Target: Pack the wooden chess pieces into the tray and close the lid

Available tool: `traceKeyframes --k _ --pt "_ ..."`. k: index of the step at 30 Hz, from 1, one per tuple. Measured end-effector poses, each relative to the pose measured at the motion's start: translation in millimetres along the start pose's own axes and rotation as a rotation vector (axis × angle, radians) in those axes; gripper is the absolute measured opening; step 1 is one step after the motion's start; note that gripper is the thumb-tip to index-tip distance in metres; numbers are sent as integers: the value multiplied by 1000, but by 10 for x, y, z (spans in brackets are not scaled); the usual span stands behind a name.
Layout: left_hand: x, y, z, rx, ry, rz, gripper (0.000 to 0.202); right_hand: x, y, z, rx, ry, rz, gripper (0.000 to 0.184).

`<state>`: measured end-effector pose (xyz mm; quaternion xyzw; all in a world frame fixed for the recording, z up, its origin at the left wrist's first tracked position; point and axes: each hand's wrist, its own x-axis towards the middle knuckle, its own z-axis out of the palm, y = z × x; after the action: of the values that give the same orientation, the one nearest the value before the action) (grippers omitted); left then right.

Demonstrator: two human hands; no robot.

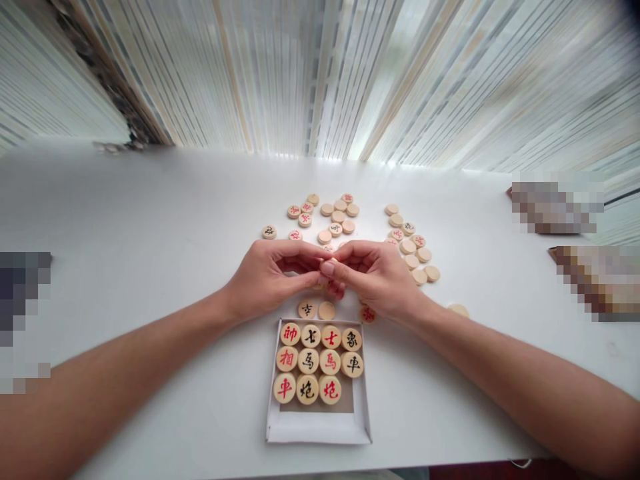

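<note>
My left hand [270,277] and my right hand [373,273] meet above the white table [150,267], fingertips pinched together; what they hold between them is hidden by the fingers. Just below them stands a shallow white box [360,423] with several round wooden Chinese chess pieces [320,362] laid in rows, red and black characters facing up. Two loose pieces [317,309] lie between the hands and the box, and another red-marked piece [367,315] shows under my right hand.
Several more wooden chess pieces [340,217] are scattered on the table beyond the hands, some face up, some blank. A striped curtain [320,73] hangs behind the table. Blurred-out patches sit at the left edge and far right.
</note>
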<state>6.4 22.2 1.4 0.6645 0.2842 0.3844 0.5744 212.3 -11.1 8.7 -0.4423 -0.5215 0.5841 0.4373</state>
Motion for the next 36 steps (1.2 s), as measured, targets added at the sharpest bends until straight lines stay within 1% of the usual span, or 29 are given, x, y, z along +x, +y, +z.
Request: traceKeyframes --k 6,12,16,21,25,27,29,32,36 --pt "10 -2 -9 -71 0 11 25 -1 10 -4 -1 -29 -32 33" --pt "23 19 1 -68 61 -2 21 -17 2 17 -13 -33 -71 31" --pt "28 19 2 -12 117 21 19 -30 21 23 -12 -34 -109 26" --pt "13 -5 -12 127 161 127 17 -25 86 -2 -88 17 -218 22" --pt "1 -29 -20 206 180 239 15 -7 92 -35 -272 82 -381 18" --pt "-1 -31 -15 209 177 264 14 -16 87 -46 -349 101 -438 20" --pt "0 -29 -6 179 170 241 15 -37 90 -52 -370 113 -447 23" --pt "5 -34 6 79 172 160 19 -75 101 -54 -323 126 -413 29" --pt "5 -52 6 -32 153 87 21 -102 72 -46 -283 155 -337 25"
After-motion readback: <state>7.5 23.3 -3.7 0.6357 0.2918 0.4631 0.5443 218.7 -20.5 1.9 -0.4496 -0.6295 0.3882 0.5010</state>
